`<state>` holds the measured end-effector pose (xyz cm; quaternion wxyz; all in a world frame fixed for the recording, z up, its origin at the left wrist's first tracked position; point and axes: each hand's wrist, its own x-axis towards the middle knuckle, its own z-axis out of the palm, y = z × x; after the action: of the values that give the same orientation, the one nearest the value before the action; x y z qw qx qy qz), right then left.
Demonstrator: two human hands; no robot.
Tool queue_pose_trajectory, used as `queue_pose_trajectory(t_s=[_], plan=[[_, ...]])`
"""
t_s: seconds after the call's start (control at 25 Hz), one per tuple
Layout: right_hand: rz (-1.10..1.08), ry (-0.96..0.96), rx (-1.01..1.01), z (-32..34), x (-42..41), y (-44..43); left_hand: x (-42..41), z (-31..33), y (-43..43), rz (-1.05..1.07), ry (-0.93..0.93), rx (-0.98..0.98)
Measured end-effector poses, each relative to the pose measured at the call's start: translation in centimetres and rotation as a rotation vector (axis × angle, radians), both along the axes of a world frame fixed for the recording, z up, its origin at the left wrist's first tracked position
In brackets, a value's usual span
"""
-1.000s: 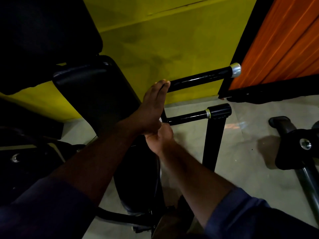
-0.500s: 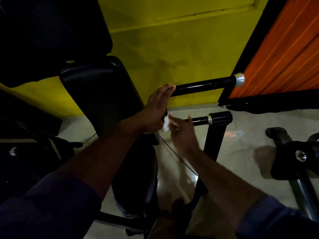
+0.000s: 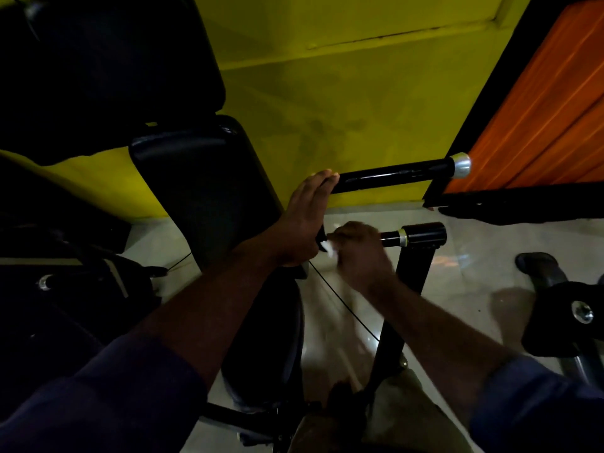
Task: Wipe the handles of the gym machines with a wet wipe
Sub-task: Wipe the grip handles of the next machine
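Right hand (image 3: 358, 248), curled round the wet wipe (image 3: 327, 249) on the lower handle (image 3: 390, 236), has slid toward 3 o'clock, so most of it looks wiped; the left hand (image 3: 304, 223), fingers straight, braces the upper handle (image 3: 392, 176) at 12 o'clock.

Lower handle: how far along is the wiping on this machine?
Done: nothing shows as finished; the upper handle is glossy, but wiped or not, I cannot tell. In hand: the right hand wraps the lower handle with the wipe, blurred. The left hand rests flat on the upper handle's inner end. Remaining: the lower handle's outer stretch, perhaps the upper one.
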<state>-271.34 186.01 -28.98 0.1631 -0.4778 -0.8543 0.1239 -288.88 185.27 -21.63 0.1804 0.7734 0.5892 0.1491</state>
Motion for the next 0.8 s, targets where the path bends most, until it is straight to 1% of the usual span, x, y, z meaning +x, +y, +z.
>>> queue_pose_trajectory(t_s=[0.04,0.12,0.16,0.2,0.28,0.32,0.36,0.44,0.48,0.52,0.56,0.6,0.64,0.68,0.72,0.76,0.8], plan=[[0.064,0.020,-0.035,0.4,-1.1,-0.3,0.1,-0.4,0.1,0.014,-0.003,0.015],[0.148,-0.020,-0.010,0.3,1.5,1.0,0.4,-0.7,0.3,0.041,-0.025,0.048],[0.136,-0.036,0.027,-0.2,4.3,2.0,0.7,-0.7,0.1,0.056,-0.040,0.056],[0.077,-0.062,0.034,-0.5,7.2,2.9,1.0,-0.5,0.0,0.073,-0.059,0.057],[-0.037,-0.088,-0.028,-0.2,9.9,3.4,1.5,-0.4,-0.2,0.117,-0.095,0.053],[-0.057,-0.111,-0.054,-0.1,9.3,3.2,1.7,-0.3,-0.2,0.136,-0.102,0.046],[-0.031,-0.115,-0.085,0.1,7.6,2.7,1.8,-0.1,-0.2,0.149,-0.107,0.036],[0.111,-0.097,-0.140,0.9,5.0,2.2,1.7,0.4,-0.1,0.185,-0.146,-0.005],[0.143,-0.076,-0.151,1.9,5.0,2.3,1.6,0.9,-0.1,0.202,-0.192,-0.047],[0.135,-0.048,-0.154,3.1,6.0,2.4,1.5,1.3,0.0,0.220,-0.249,-0.085],[0.096,0.029,-0.167,4.8,7.1,2.6,1.4,1.7,0.0,0.240,-0.312,-0.103],[0.054,0.156,-0.155,7.0,8.2,2.6,1.4,1.9,0.0,0.267,-0.380,-0.106],[-0.002,0.301,-0.091,8.9,8.8,2.4,1.4,1.9,-0.1,0.293,-0.442,-0.115],[-0.050,0.414,0.030,10.1,8.7,2.5,1.4,1.7,-0.1,0.313,-0.497,-0.140],[-0.067,0.472,0.148,10.8,7.9,2.9,1.5,1.5,-0.1,0.330,-0.544,-0.168],[-0.061,0.478,0.212,10.9,6.7,3.4,1.7,1.6,-0.2,0.352,-0.596,-0.191],[-0.048,0.439,0.233,10.4,5.1,4.0,1.7,1.6,-0.2,0.380,-0.662,-0.212]])
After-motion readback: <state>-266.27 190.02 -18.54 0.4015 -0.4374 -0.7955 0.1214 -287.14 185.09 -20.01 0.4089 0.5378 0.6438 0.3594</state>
